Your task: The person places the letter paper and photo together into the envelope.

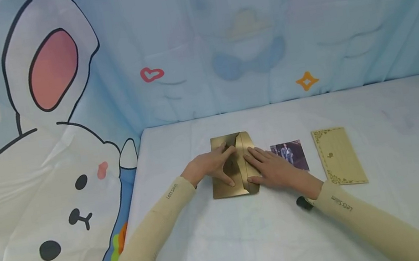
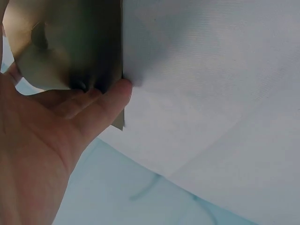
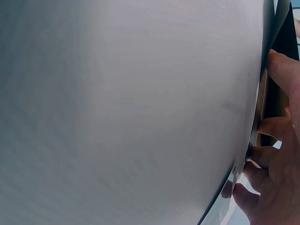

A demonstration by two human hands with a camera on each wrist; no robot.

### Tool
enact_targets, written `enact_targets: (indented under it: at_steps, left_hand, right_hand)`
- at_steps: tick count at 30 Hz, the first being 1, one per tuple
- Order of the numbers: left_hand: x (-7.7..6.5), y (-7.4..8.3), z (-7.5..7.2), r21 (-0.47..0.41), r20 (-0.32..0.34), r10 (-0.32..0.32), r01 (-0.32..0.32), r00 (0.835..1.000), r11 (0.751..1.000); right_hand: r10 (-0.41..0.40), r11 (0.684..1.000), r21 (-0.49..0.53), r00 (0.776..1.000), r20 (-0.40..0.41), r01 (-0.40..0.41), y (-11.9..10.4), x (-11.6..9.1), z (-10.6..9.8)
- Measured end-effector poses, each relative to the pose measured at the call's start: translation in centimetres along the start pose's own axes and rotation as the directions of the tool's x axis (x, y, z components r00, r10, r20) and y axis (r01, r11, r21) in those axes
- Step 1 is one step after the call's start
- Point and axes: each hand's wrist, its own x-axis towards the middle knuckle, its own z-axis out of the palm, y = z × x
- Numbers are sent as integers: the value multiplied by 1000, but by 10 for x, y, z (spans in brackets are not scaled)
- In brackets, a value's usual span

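"Two hands on that gold envelope (image 1: 236, 167). Where does it lie?"

"Toward ten o'clock from the middle of the white table (image 1: 219, 239), with its flap (image 1: 245, 140) at three."

"Is either hand clutching it?"

"Neither. The left hand (image 1: 211, 163) (thumb and fingers spread apart) rests on it from nine o'clock; the right hand (image 1: 274, 168) lies with straight fingers on the flap."

"What's near?"

"At three o'clock from the envelope, a photo (image 1: 293, 154), partly hidden by the right hand. Farther the same way, a yellowish card (image 1: 339, 157) with patterned corners. A blue curtain (image 1: 202, 90) hangs at twelve."
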Motion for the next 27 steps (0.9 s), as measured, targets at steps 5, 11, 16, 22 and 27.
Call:
enact_targets:
  at_steps: [5,11,16,22,27]
  left_hand:
    - [2,-4,4,42,-37,7,-6,999,999]
    - [1,-3,7,63,-71,13,-8,997,998]
    - [1,2,6,108,-83,15,-6,996,994]
    - [3,3,7,147,-91,2,12,996,989]
    - [2,5,8,152,-69,-13,24,998,988]
  right_hand:
    - [-1,1000,6,1000,-4,1,1,2,-1]
    - [4,1000,6,1000,6,-4,1,2,-2]
    - [4,1000,1,1000,7,-4,1,0,-5]
    - [6,1000,8,1000,-9,-6,1,-1,-8]
    - [0,1000,15,1000,-13,0,0,-2,-7]
